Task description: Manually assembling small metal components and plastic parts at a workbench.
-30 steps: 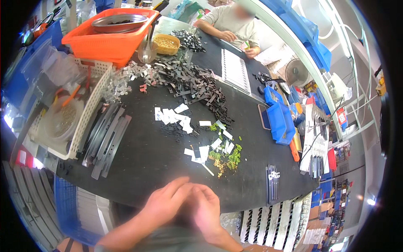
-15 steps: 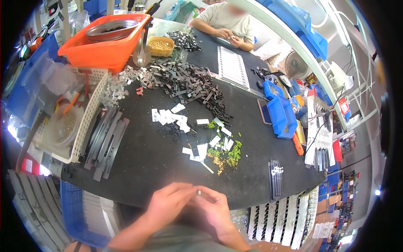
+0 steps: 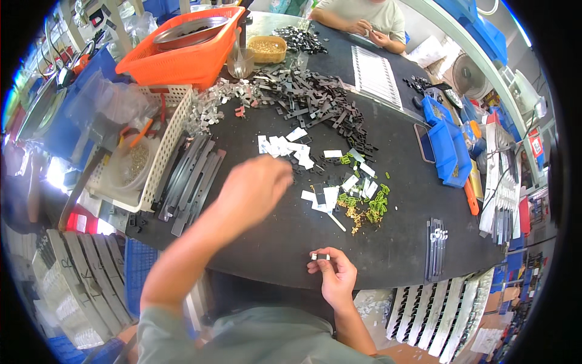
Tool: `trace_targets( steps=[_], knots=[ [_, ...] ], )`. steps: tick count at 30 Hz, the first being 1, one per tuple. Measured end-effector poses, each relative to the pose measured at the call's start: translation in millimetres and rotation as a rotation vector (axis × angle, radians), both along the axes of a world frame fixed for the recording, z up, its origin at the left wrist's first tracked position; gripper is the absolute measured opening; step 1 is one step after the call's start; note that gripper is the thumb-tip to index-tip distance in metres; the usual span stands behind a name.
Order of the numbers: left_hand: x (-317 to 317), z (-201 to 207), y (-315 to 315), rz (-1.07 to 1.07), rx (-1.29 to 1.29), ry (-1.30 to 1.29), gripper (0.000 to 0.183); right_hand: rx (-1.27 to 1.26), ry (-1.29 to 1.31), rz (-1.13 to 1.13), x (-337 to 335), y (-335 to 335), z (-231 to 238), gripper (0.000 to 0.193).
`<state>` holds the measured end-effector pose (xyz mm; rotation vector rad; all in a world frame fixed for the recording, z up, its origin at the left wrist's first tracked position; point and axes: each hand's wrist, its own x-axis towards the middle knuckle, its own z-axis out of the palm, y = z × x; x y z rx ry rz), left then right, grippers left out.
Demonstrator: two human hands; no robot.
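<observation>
My left hand point(image 3: 251, 189) is stretched out over the table, its blurred fingertips bent down beside small dark parts at the near edge of a cluster of white flat pieces point(image 3: 280, 147). Whether it grips anything is hidden. Close to the table's front edge, my right hand point(image 3: 337, 278) pinches a small black-and-white part point(image 3: 322, 256) between thumb and fingers. Beyond that hand lie green oval links point(image 3: 378, 205), tiny brass-coloured bits point(image 3: 356, 217) and more white pieces point(image 3: 330, 197). Farther back is a heap of dark flat metal pieces point(image 3: 324, 103).
Long dark strips point(image 3: 197, 176) lie at left beside a cream basket point(image 3: 148, 197). An orange basket point(image 3: 176, 70) stands behind it. Blue bins point(image 3: 451, 151), a phone point(image 3: 424, 143) and thin bars point(image 3: 434, 249) are at right. A person point(image 3: 370, 24) works across the table.
My hands, together near my body before, are now apart. The left has moved forward to the white and dark pieces; the right keeps the small part. The view has shifted.
</observation>
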<state>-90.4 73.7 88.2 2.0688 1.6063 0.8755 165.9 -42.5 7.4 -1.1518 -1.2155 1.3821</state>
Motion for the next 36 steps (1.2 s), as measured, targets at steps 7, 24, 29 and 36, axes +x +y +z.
trace_targets(
  steps=[7, 24, 29, 36],
  knots=[
    [-13.9, -72.1, 173.7, 0.225, 0.201, 0.311, 0.022, -0.021, 0.077, 0.006, -7.2, 0.3, 7.9, 0.018],
    [-23.5, 36.1, -107.0, -0.036, -0.193, 0.766, 0.014, -0.061, 0.174, 0.042, -0.9, -0.9, -0.2, 0.013],
    [38.4, -7.7, -129.8, -0.244, -0.113, 0.32, 0.024, -0.075, 0.08, 0.083, 2.9, -1.8, 15.1, 0.016],
    [38.8, -38.6, -139.7, -0.155, 0.072, 0.035, 0.026, -0.097, 0.223, -0.003, -9.6, -6.5, 15.7, 0.015]
  ],
)
